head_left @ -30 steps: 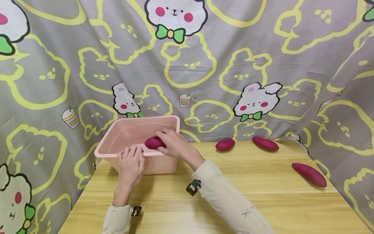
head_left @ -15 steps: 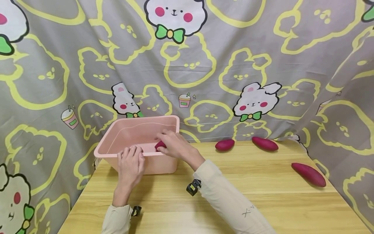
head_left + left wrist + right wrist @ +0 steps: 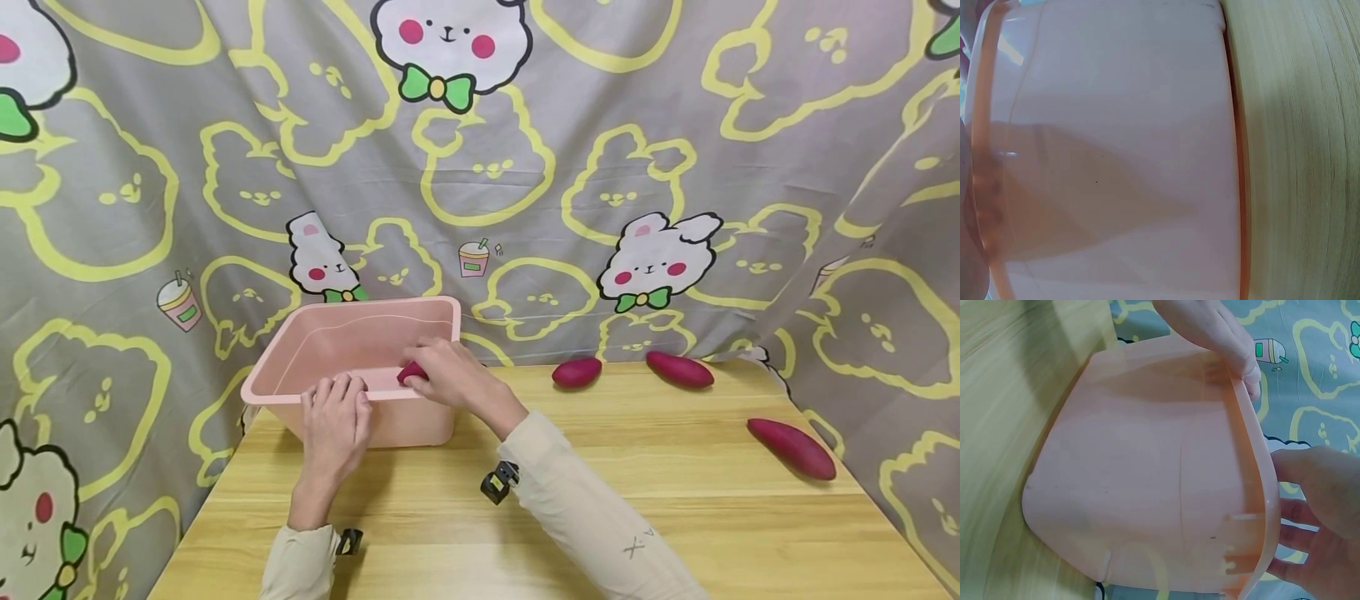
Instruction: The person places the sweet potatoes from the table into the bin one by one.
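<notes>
A pink plastic bin (image 3: pixel 352 421) stands on the left of the table. My left hand (image 3: pixel 335 423) has its fingers curled over the bin's front rim; the right wrist view shows this hand (image 3: pixel 1213 328) at the rim too. Inside the front right corner, my right hand (image 3: pixel 450 375) reaches down around a purple sweet potato (image 3: pixel 408 373). Only a small end of it shows between thumb and fingers. From the right wrist, the bin wall hides the fingertips of the right hand (image 3: pixel 1329 506) and the sweet potato.
Two sweet potatoes lie at the table's back edge, one nearer the bin (image 3: pixel 577 372), one farther right (image 3: pixel 680 369). A third, longer sweet potato (image 3: pixel 792 448) lies near the right edge. A patterned curtain (image 3: pixel 510 183) closes off the wooden table (image 3: pixel 585 433) behind and at the sides.
The sweet potato at my right hand has gone lower and to the right inside the bin, so less of it shows. My right fingers have shifted slightly; the left hand has stayed put.
</notes>
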